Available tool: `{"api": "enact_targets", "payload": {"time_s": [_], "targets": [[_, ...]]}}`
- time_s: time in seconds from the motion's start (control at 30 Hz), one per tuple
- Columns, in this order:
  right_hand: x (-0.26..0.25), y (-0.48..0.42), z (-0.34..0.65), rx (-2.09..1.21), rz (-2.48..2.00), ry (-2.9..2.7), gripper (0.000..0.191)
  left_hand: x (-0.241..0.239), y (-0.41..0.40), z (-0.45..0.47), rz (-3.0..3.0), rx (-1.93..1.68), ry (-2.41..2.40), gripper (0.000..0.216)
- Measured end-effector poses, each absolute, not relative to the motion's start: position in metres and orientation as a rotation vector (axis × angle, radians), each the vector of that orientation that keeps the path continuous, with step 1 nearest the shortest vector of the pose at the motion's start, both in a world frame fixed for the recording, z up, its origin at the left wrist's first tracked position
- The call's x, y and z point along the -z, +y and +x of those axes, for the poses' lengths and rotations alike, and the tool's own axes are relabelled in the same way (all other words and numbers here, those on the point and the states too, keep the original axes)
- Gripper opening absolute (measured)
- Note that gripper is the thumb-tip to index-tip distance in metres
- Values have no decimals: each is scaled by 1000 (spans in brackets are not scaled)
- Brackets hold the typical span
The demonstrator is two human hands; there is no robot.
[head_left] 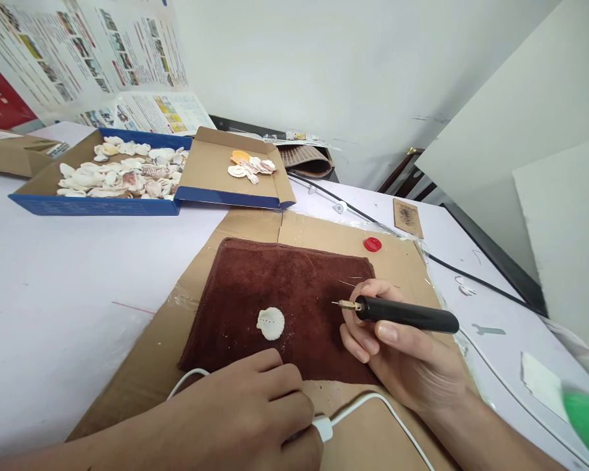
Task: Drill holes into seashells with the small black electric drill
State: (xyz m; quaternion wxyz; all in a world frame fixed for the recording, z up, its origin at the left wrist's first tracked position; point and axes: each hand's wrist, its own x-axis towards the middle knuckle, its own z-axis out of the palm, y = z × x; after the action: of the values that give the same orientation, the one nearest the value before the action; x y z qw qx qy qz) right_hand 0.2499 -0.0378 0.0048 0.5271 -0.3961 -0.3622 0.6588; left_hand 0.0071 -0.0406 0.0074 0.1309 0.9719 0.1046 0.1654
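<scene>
My right hand (412, 360) grips a black pen-shaped mini drill (407, 314) with a brass tip and a thin bit pointing left. Its white cord runs off behind to the lower right. Below and left of the bit, a white scallop shell (271, 324) with a row of small dark dots lies on a folded brown cloth (294, 275). My left hand (269, 405) is closed around a white cable (324, 427) at the front edge of the cloth. A white block on the cable shows beside the fingers; the rest of what they hold is hidden.
Cardboard (319, 229) lies under the cloth, with a red cap (372, 244) on it. A blue box (98, 207) of shells stands back left, more shells (251, 165) on its lid. A black cable (353, 203), small wrench (488, 330) and stained square (408, 218) lie right.
</scene>
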Motion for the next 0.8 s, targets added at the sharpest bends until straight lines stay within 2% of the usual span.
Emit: {"api": "enact_targets", "payload": {"time_s": [0.47, 0.63, 0.8], "targets": [[2, -40, 247, -1519, -1016, -1041, 26, -13, -43, 6, 2915, -421, 276, 15], [1, -41, 249, -1378, -1179, -1386, 31, -10, -42, 8, 2910, -390, 251, 19], [-3, -40, 239, -1234, -1308, -1635, 27, -7, -42, 9, 2935, -405, 237, 17]]}}
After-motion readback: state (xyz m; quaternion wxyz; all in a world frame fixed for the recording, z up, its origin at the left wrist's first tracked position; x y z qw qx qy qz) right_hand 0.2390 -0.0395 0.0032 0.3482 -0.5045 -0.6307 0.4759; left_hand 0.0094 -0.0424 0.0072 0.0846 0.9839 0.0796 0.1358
